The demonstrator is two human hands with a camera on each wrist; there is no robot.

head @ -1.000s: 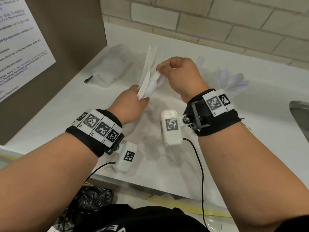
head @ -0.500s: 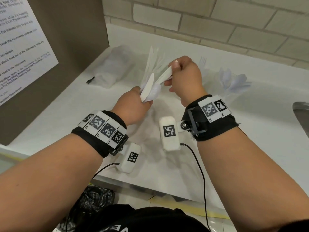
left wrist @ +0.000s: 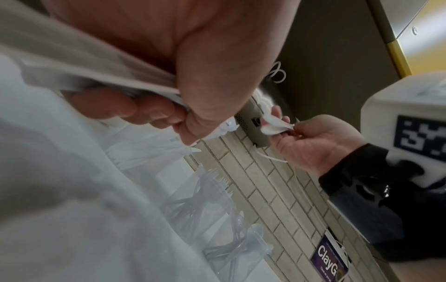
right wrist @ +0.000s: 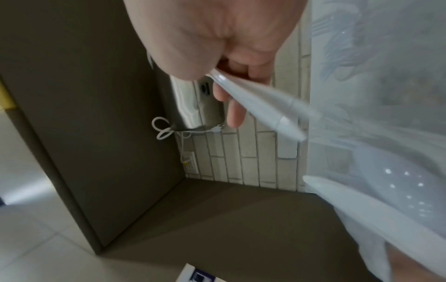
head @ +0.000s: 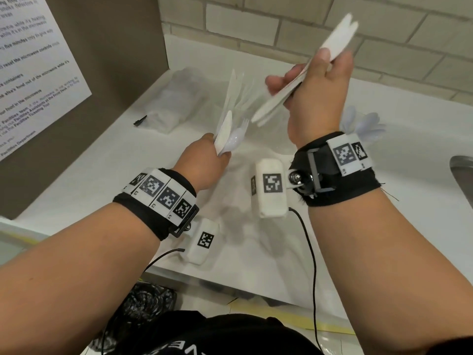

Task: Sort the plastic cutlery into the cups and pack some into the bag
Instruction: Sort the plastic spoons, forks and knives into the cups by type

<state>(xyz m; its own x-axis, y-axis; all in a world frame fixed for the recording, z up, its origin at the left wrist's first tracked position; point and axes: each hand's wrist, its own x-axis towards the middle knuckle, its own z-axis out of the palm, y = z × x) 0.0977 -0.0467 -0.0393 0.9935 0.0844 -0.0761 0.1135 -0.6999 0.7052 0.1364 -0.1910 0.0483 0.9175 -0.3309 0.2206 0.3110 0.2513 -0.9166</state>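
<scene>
in the head view, a few flat white pieces (head: pixel 304 80) have been pulled up and away from the bunch and are now pinched in the right hand (head: pixel 317 98), raised toward the tiled wall; half a second ago that hand was still down at the bunch. the remaining cutlery (head: pixel 226 135), a spoon and a fork among it, is gripped in the left hand (head: pixel 204 162) low over the white counter (head: pixel 89 165). a clear bag (head: pixel 176 98) lies at the back left, and spoons stand in a cup (head: pixel 363 124) behind the right wrist.

in the left wrist view, the left fingers (left wrist: pixel 154 112) are curled tight around the bunch, and clear cups holding forks (left wrist: pixel 212 190) are seen along the wall.

in the right wrist view, the separated pieces (right wrist: pixel 255 101) are clamped between thumb and fingers, blurred.

one kind appears to have been separated; dropping it into its cup is judged to be next.
</scene>
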